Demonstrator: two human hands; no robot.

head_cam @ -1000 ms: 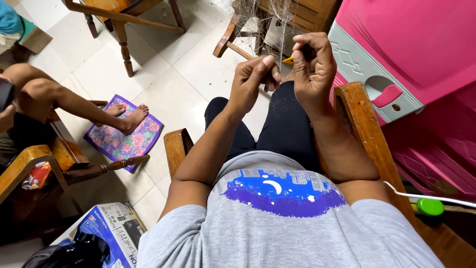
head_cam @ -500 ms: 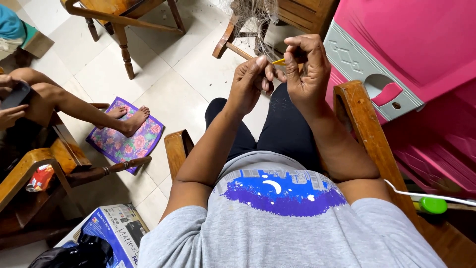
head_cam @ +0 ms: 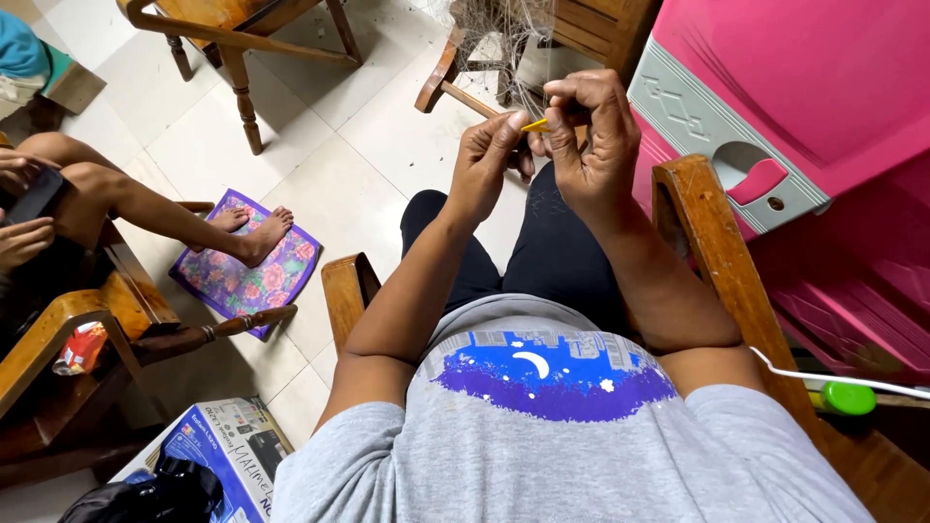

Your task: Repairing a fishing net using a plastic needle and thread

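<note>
I sit in a wooden armchair [head_cam: 699,232] and hold both hands up over my knees. My right hand [head_cam: 588,136] pinches a thin yellow needle-like tool [head_cam: 534,125] between thumb and fingers. My left hand [head_cam: 485,160] meets it from the left, fingertips closed on fine mesh netting [head_cam: 496,39] that hangs from a wooden frame in front of me. The tool's tip points toward my left fingers. How the thread runs is too fine to tell.
A pink plastic cabinet [head_cam: 804,87] stands to my right. Another person sits at left in a wooden chair [head_cam: 68,320], feet [head_cam: 257,230] on a floral cushion [head_cam: 247,266], holding a phone [head_cam: 37,194]. A cardboard box [head_cam: 213,450] lies at lower left. A wooden chair [head_cam: 232,39] stands beyond.
Both hands have dropped slightly and drawn closer together. The yellow tool now shows between them, and the other person's hands with the phone have come into view at left.
</note>
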